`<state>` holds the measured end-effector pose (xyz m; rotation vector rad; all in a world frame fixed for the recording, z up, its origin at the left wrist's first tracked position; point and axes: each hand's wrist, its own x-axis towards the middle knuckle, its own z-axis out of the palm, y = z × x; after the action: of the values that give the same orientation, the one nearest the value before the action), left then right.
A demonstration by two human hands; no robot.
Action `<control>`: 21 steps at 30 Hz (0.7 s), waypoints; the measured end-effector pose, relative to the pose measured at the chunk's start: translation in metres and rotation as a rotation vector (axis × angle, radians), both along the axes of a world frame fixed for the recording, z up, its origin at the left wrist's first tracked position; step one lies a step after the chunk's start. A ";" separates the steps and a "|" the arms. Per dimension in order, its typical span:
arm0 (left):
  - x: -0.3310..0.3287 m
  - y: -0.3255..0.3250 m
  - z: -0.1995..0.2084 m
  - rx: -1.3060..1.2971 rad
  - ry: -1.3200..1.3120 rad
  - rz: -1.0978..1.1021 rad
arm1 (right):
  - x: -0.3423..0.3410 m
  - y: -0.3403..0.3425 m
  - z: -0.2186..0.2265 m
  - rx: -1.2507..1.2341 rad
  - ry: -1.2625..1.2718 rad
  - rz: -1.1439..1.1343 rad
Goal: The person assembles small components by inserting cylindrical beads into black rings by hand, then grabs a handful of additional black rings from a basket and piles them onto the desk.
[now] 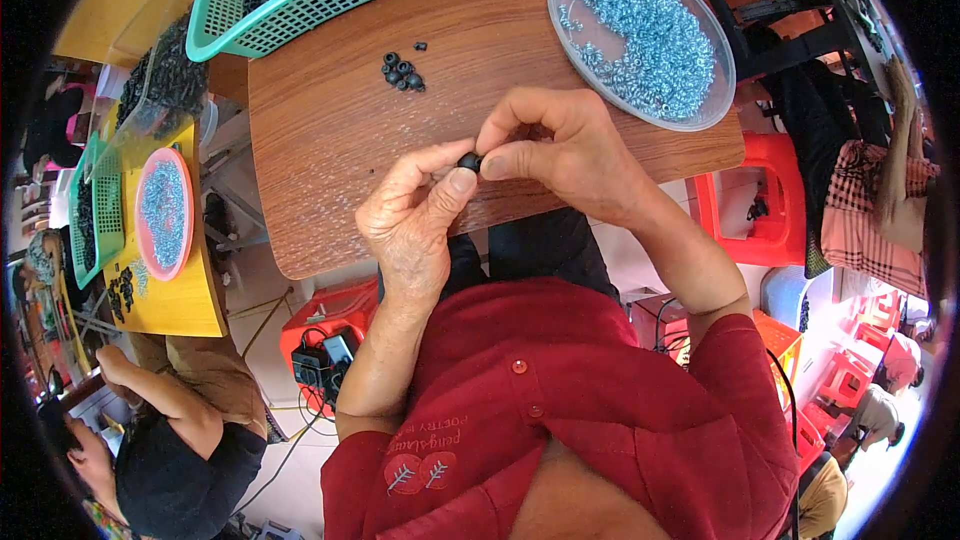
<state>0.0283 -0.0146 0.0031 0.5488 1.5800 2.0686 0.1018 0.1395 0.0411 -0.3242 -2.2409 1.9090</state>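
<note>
Above the near part of the brown wooden table, my left hand [415, 202] pinches a small round black piece [468, 163] between thumb and forefinger. My right hand [560, 145] meets it from the right, its thumb and forefinger pressed together against the piece's edge. Whatever those right fingertips hold is hidden. Farther off on the table lies a small cluster of similar black pieces [403, 74], with a single one set apart from it. A round clear tub [722, 50] at the far right holds many tiny glossy light-blue pieces [660, 35].
A turquoise basket [300, 15] full of black pieces stands at the table's far left edge. Red stools [755, 202] flank me. To the left, a yellow table [190, 310] bears a pink tray [188, 240] of blue pieces, and a person in black [190, 470] sits there.
</note>
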 end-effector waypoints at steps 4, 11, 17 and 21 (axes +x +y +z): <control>0.002 0.002 0.002 0.027 0.005 -0.013 | -0.003 0.009 -0.011 -0.159 0.005 0.037; 0.008 -0.004 0.007 -0.042 0.016 -0.028 | -0.004 0.008 -0.004 -0.410 -0.183 0.192; 0.015 0.000 0.005 0.010 0.052 -0.025 | -0.002 0.005 -0.019 -0.522 -0.089 0.139; 0.010 0.001 0.005 0.012 -0.024 -0.090 | -0.001 0.005 -0.016 -0.553 -0.073 0.139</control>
<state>0.0387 -0.0133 0.0082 0.5860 1.5027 2.0113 0.1005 0.1445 0.0256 -0.3192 -1.7700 2.6111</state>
